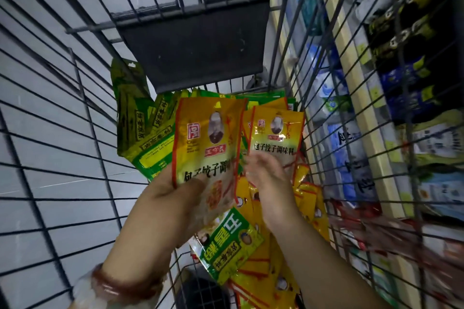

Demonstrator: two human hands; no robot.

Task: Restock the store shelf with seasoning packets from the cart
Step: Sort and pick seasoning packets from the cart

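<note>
Two yellow seasoning packets [209,133] held upright above the wire cart [62,113], yellow and green packets [233,241] heaped inside, stocked shelf [391,113] beside it

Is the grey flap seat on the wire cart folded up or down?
Down: the grey flap seat hangs below its bar inside the wire cart.

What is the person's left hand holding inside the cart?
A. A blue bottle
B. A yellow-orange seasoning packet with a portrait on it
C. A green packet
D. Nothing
B: the left hand grips the lower edge of a yellow-orange seasoning packet with a portrait printed on it, held up above the pile in the wire cart.
</note>
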